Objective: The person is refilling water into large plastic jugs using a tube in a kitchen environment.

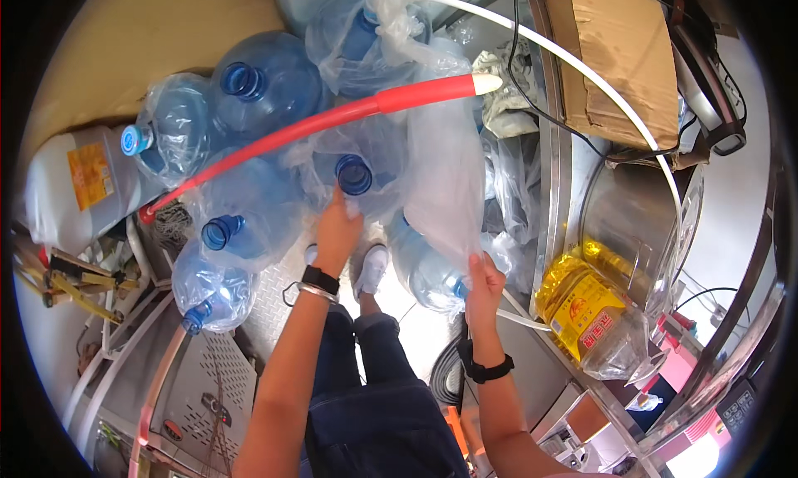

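My left hand (340, 232) is at the neck of a blue plastic water jug (353, 174), which stands upright with no cap in its loose clear bag. Pinched in my right hand (484, 285) is the lower edge of a long translucent plastic bag (444, 166), stretched upward from there. Across the jugs lies a red tube with a pale tip (312, 126). Behind are an open-necked blue jug (268, 85) and one wrapped in plastic (361, 41). At the left, a bagged jug (249, 210) stands near a capped one (174, 126).
A white hose (586, 66) arcs over the right side. Large bottles of yellow oil (589, 319) stand at the right, below a cardboard box (623, 60). A white jerrycan (93, 185) and a metal frame (118, 353) are at the left. A coiled black hose (446, 369) lies on the floor.
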Available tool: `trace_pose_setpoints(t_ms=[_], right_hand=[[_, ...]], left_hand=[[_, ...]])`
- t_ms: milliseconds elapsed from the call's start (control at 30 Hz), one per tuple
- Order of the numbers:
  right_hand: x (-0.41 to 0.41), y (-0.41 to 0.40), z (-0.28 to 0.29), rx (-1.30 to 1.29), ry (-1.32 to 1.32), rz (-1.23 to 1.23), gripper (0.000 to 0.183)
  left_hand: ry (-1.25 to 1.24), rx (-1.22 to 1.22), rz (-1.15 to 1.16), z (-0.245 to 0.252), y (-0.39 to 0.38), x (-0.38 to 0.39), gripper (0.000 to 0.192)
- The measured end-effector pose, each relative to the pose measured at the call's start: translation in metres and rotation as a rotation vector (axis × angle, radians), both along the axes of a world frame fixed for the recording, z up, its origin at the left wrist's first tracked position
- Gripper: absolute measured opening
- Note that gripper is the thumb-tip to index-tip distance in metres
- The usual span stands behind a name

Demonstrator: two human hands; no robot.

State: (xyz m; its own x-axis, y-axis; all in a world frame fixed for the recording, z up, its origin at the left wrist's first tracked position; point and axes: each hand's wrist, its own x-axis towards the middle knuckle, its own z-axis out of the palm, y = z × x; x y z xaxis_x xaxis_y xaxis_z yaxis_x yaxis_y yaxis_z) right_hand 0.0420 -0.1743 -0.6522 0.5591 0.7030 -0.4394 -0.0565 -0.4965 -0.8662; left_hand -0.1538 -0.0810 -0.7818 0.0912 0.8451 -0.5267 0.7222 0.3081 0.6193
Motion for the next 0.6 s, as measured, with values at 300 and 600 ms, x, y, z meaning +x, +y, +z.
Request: trace_pose_setpoints(t_ms=[300,600], right_hand=[[-0.004,-0.023,0.09,0.325,0.188,-0.141,0.026],[-0.016,-0.078,0.176,0.204,0.188,0.247,0.031]], left_hand=[[-0.823,-0.765,0.38,0.039,-0.046,0.051,0.052],[-1.5,-1.073,0.432,0.074,-0.071,0.087,0.077]])
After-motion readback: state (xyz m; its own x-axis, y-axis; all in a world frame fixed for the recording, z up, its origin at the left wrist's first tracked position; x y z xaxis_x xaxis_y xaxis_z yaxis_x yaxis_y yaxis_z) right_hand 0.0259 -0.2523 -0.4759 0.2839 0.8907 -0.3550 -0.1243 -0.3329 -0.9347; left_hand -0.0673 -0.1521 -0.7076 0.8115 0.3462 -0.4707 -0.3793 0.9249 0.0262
